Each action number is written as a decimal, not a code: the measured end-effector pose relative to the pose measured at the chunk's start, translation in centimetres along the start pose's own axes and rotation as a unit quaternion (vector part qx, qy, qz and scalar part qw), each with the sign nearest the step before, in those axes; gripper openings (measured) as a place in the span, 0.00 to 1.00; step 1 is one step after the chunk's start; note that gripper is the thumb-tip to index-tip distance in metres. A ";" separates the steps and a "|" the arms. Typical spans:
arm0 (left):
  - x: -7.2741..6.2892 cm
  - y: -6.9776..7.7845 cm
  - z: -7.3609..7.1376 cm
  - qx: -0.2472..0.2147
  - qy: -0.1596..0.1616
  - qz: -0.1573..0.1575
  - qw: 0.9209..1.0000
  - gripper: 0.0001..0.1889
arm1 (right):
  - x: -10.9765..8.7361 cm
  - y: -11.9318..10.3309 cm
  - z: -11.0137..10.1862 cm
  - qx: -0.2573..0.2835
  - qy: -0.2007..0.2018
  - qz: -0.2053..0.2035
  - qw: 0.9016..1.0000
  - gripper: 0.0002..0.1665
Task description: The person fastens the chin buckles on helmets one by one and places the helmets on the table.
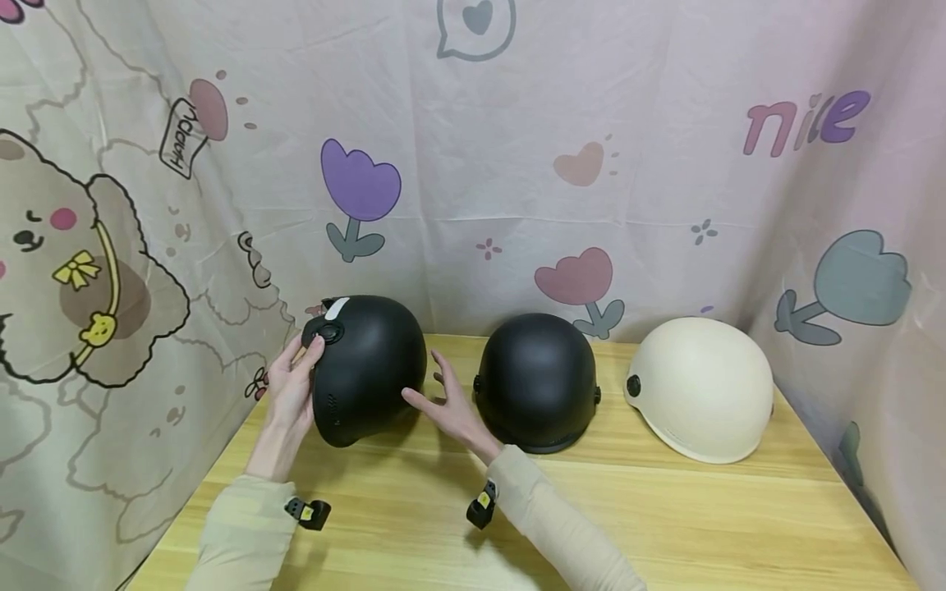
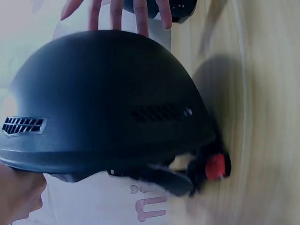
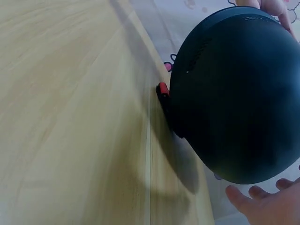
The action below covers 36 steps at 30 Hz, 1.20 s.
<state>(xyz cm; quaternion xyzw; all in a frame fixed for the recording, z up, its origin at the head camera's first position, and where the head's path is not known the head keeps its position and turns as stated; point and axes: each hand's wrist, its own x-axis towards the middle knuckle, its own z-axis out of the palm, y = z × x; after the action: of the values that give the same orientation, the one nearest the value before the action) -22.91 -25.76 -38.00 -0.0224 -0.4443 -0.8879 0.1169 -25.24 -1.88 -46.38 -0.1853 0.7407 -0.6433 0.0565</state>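
Observation:
My left hand [image 1: 291, 382] grips the left black helmet [image 1: 373, 361] by its rim, thumb on the outer shell beside a round black fitting [image 1: 330, 332]. The helmet is tilted on its side, with its crown facing right. Vent slots [image 2: 24, 125] and a dangling strap with a red buckle [image 2: 215, 167] show in the left wrist view. Close to the crown, my right hand [image 1: 452, 406] is spread with fingers and thumb apart, holding nothing. In the right wrist view its fingers [image 3: 238, 197] are just beside the shell.
A second black helmet [image 1: 538, 382] stands upright in the middle of the wooden table [image 1: 695, 525], just past my right hand. Farther right is a cream helmet [image 1: 702, 386]. Printed curtains [image 1: 480, 123] enclose the table at the back and sides.

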 end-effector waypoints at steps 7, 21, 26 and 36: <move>-0.2 0.2 0.7 0.072 0.005 -0.011 0.997 0.16 | 0.1 -0.2 0.2 0.001 -0.006 -0.021 1.000 0.50; -0.6 -0.2 1.8 0.171 -0.074 -0.049 0.981 0.35 | -0.4 -1.4 -0.3 -0.003 -0.026 -0.012 1.000 0.52; -0.6 -0.6 2.1 0.194 -0.096 -0.036 0.976 0.35 | -0.1 0.0 -0.2 -0.015 -0.012 0.000 1.000 0.53; -0.5 -1.1 2.2 0.215 -0.113 -0.037 0.969 0.35 | 0.1 0.2 -0.3 -0.016 0.010 0.010 1.000 0.53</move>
<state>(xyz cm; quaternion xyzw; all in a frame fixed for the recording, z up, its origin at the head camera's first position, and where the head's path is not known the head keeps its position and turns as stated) -22.81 -23.30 -37.56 -0.0806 -0.6356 -0.7670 0.0345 -25.49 -1.65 -46.50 -0.1717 0.7533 -0.6327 0.0526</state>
